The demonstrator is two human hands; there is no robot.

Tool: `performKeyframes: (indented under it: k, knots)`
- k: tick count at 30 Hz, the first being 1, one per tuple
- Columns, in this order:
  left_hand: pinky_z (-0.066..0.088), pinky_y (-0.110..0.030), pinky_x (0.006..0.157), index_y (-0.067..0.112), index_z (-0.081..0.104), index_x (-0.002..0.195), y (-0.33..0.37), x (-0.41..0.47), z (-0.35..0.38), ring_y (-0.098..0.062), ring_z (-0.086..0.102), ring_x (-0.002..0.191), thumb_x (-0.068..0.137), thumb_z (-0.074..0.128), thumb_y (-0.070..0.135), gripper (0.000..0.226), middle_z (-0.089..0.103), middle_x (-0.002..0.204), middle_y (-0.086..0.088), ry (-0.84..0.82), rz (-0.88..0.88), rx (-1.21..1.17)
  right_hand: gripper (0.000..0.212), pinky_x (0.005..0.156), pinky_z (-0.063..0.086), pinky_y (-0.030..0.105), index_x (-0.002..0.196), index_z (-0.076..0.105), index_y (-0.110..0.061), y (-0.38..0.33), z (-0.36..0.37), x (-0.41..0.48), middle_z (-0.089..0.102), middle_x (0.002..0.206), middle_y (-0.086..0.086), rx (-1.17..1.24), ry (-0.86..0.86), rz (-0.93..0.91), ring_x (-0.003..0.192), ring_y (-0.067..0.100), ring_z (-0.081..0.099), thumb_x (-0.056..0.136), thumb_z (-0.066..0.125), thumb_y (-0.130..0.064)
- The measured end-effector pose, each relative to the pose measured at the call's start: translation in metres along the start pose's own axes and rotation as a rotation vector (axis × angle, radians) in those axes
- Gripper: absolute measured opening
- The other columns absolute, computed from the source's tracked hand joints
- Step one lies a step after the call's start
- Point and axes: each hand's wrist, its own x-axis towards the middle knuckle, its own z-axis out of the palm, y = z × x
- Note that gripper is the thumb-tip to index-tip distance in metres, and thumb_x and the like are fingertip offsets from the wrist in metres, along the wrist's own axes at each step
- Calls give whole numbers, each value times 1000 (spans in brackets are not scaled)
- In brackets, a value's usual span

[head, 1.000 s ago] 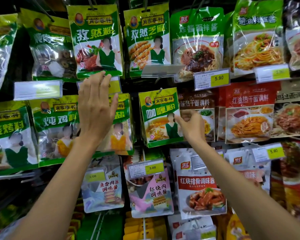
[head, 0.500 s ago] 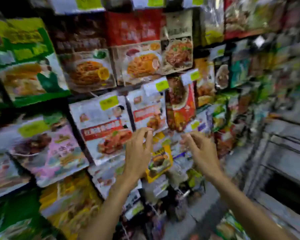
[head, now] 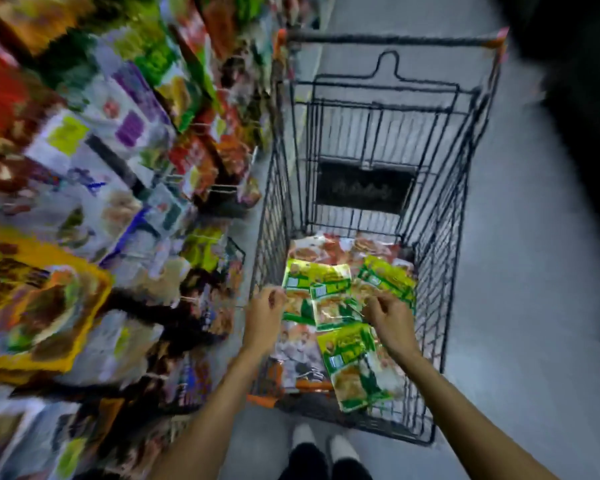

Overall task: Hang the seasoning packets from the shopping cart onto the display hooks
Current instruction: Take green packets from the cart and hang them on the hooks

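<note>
**A:** What was the layout?

**B:** The display rack (head: 101, 174) filled the whole left side, too smeared to pick out any hook. The shopping cart (head: 444, 237) stood just beside it on the grey floor (head: 534, 271), with its length running away from the person.

**A:** And the seasoning packets (head: 326, 251)?

**B:** They lay flat in a loose heap on the cart's bottom, crowded toward its near end. The green packets (head: 329, 292) were on top and paler reddish ones showed beneath, toward the far side. The nearest green packet (head: 357, 372) sat by the near right corner, its long axis roughly along the cart's length and a little slanted.

**A:** Which grip was closer?

**B:** The right grip (head: 392, 320) hung over the heap, just past that packet's far end. The left grip (head: 264, 317) was at the cart's left wall, beside the edge of the leftmost green packet. The middle packets lay between the two.

**A:** Was either holding anything?

**B:** Both had curled fingers, but the blur hid whether either pinched a packet, so I couldn't tell.

**A:** What did you expect next?

**B:** A pick-up, I judged. The right grip was better placed, and any packet it lifted would then have to travel left and up to the rack.
</note>
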Motion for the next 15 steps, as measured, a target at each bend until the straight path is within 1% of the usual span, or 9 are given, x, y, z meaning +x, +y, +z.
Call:
performKeyframes:
  k: [1, 3, 6, 7, 9, 11, 13, 14, 15]
  knots:
    - [40, -37, 67, -8, 62, 104, -9, 12, 12, -35, 59, 80, 100, 45, 11, 26, 64, 94, -27, -29, -5, 13, 36, 69, 50, 44, 80, 65, 6, 13, 3, 9, 68, 76, 24, -24, 24, 32, 73, 37, 63, 101, 47, -17]
    - [46, -42, 73, -7, 61, 101, -28, 37, 35, -36, 60, 87, 100, 46, 14, 26, 62, 93, -27, -82, -25, 75, 36, 67, 47, 39, 81, 67, 4, 37, 10, 29, 69, 78, 20, -83, 58, 98, 74, 35, 63, 101, 47, -19]
    - [49, -42, 78, -2, 61, 107, -56, 67, 66, -35, 61, 91, 100, 47, 17, 25, 64, 98, -24, -133, -77, 127, 36, 59, 35, 33, 77, 63, -1, 69, 25, 55, 62, 72, 10, -149, 63, 177, 73, 29, 59, 102, 46, -21]
    - [48, -40, 77, -1, 62, 109, -67, 77, 76, -34, 61, 90, 99, 48, 15, 24, 65, 98, -23, -134, -92, 123, 36, 59, 31, 32, 75, 61, -3, 79, 31, 62, 57, 68, 8, -173, 63, 193, 71, 29, 56, 102, 45, -20]
    - [48, -38, 75, 0, 62, 107, -88, 94, 94, -31, 61, 86, 98, 49, 12, 20, 64, 92, -20, -152, -120, 119, 37, 62, 33, 37, 69, 52, -3, 99, 43, 74, 49, 63, 9, -208, 54, 224, 69, 31, 52, 102, 45, -18]
    - [45, -37, 76, 1, 59, 98, -107, 109, 112, -28, 56, 85, 97, 48, 5, 12, 57, 89, -19, -183, -170, 56, 34, 66, 31, 39, 69, 47, -2, 118, 54, 87, 45, 63, 9, -227, 68, 269, 70, 29, 47, 101, 47, -16]
    - [42, -38, 73, 6, 52, 83, -124, 121, 128, -31, 55, 85, 97, 46, 1, 16, 55, 88, -23, -202, -233, 40, 26, 62, 27, 35, 78, 52, -2, 135, 62, 100, 48, 66, 9, -212, 103, 344, 74, 26, 48, 99, 50, -17]
    - [43, -39, 72, 5, 52, 84, -129, 126, 135, -35, 57, 87, 97, 48, 3, 14, 57, 91, -28, -211, -267, 51, 22, 64, 31, 35, 88, 57, 0, 143, 65, 107, 54, 75, 14, -189, 128, 395, 79, 29, 53, 98, 52, -18]
    - [43, -38, 71, 3, 56, 90, -134, 131, 143, -37, 59, 90, 96, 50, 7, 9, 60, 96, -29, -215, -289, 50, 24, 69, 37, 37, 99, 59, 4, 150, 67, 113, 59, 89, 21, -165, 160, 453, 88, 33, 57, 98, 54, -20]
